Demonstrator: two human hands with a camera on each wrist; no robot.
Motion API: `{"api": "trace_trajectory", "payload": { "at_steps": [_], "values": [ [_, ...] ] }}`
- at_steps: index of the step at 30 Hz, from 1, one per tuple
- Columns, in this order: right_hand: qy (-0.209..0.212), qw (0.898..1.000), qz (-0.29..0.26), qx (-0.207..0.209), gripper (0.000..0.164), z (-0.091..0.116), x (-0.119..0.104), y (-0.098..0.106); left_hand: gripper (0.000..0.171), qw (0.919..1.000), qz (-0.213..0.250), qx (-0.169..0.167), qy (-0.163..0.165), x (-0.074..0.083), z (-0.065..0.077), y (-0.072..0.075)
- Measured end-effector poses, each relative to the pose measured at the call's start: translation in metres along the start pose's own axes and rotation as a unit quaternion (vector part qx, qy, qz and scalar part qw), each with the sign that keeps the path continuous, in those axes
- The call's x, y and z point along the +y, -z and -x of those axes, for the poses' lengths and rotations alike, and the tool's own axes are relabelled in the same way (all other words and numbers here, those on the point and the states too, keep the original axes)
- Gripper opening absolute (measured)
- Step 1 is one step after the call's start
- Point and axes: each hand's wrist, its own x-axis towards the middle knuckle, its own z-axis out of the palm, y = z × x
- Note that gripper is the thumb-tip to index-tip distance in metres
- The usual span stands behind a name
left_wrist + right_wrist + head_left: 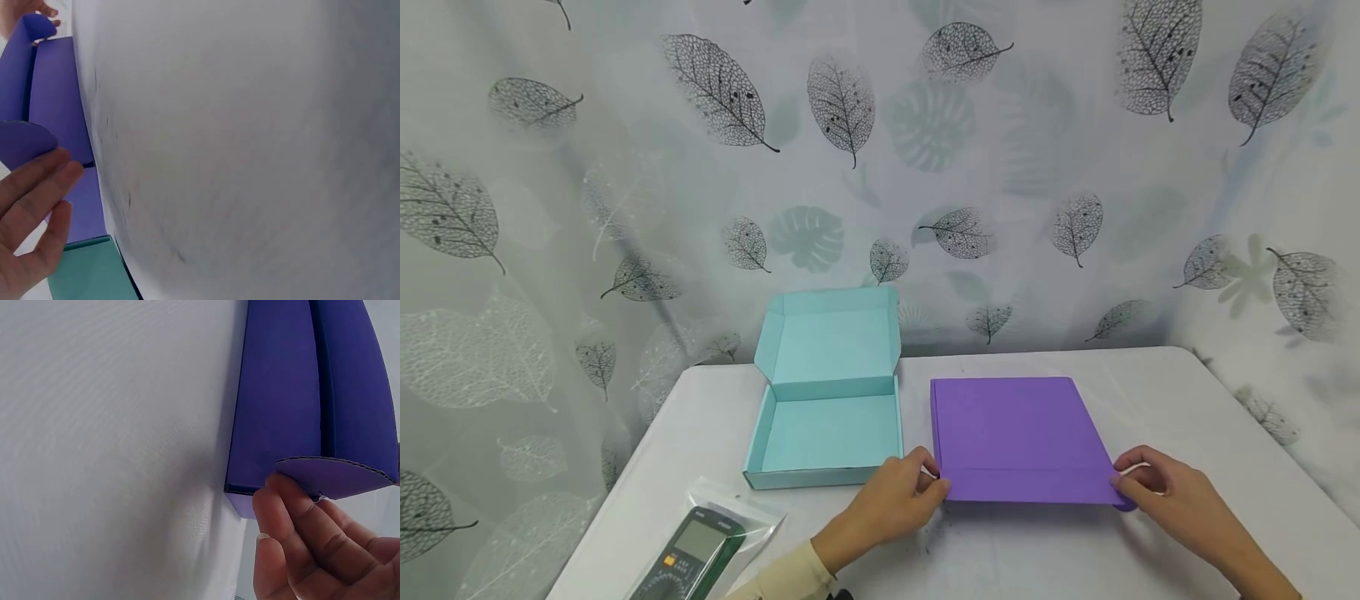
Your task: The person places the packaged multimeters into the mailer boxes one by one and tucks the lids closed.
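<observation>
A purple cardboard box (1015,425) lies on the table with its lid lowered and the lid's front flap sticking out toward me. At the flap's left corner my left hand (898,496) pinches the box; in the left wrist view its fingertips touch a rounded side tab (28,142). My right hand (1172,492) pinches the opposite corner. Its fingers lie against the other side tab (334,475) in the right wrist view. A dark gap shows between the lid flap and the box's front wall (275,394).
Left of the purple box stands a light teal box (823,433) with its lid raised. A digital multimeter (688,554) in a clear plastic bag lies at the front left. Behind the white table (1037,550) hangs a leaf-patterned curtain (880,183).
</observation>
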Motion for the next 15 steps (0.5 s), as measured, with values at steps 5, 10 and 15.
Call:
{"api": "trace_trajectory", "payload": {
  "at_steps": [5, 10, 15],
  "values": [
    [-0.002, 1.000, 0.003, 0.000, 0.021, -0.0004, -0.0014, 0.0000, 0.011, 0.9999, -0.006, 0.010, 0.001, 0.0008, -0.0004, -0.0029],
    [-0.002, 1.000, 0.008, -0.002, 0.024, -0.0012, 0.0008, 0.0003, 0.011, 0.9995, -0.030, 0.013, 0.007, 0.0041, -0.0011, -0.0039],
    [-0.014, 1.000, 0.018, -0.018, 0.029, -0.0031, 0.0036, 0.0012, 0.012, 0.9990, -0.044, 0.009, 0.004, 0.0068, -0.0005, -0.0040]
  ]
}}
